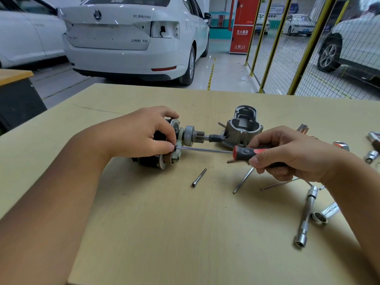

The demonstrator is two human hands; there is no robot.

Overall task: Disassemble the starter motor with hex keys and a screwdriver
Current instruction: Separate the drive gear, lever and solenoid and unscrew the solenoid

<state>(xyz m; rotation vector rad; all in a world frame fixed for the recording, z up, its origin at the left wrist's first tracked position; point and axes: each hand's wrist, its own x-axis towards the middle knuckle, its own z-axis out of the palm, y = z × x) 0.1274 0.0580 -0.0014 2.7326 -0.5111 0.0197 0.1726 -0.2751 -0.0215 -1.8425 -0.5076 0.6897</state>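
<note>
Head view: one starter motor (164, 149), partly stripped, on a wooden table (164, 223).

Item lies on its side at table centre, pinion shaft pointing right; left hand (141, 134) curls over its body, thumb and forefinger pinching at the tip of one screwdriver (236, 151). Right hand (287, 155) is wrapped round the red-and-black handle, shaft level. One grey nose housing (242, 128) stands just behind, hollow side up, contents not discernible. One loose long bolt (199, 177) lies in front. One tubular socket wrench (305, 217) and several hex keys and sockets lie at right. Beyond: two white cars; red cabinet (242, 23) marked "119".
</note>
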